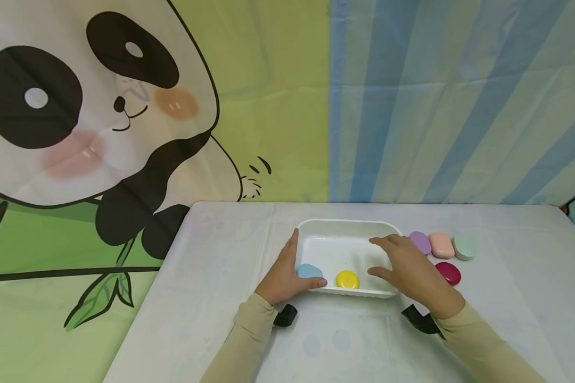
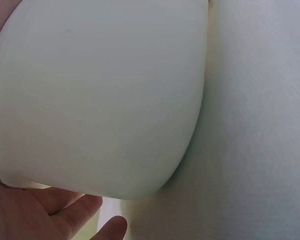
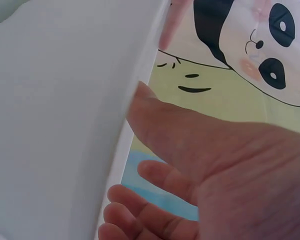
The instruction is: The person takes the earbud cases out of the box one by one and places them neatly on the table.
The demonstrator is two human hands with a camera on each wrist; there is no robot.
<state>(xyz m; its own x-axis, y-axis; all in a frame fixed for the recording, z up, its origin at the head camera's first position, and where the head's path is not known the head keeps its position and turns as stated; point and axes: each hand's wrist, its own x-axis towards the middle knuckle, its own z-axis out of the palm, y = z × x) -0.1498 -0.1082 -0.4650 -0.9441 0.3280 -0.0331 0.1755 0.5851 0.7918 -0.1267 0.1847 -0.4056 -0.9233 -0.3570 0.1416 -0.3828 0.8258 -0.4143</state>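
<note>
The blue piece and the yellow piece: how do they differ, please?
The blue piece is at the white tray's near-left corner; the yellow piece sits nearer its middle. The left hand partly hides the blue piece; no hand covers the yellow piece. Both lie inside the tray.

Tray (image 1: 342, 250) smooth plastic (yellow piece (image 1: 347, 279) glossy); sleeve (image 1: 484, 340) cloth.

A tray (image 1: 335, 252) stands near the bench (image 1: 522, 282)'s far edge, two pieces (image 1: 347, 279) inside its near wall, four blocks (image 1: 442, 246) rightward.
</note>
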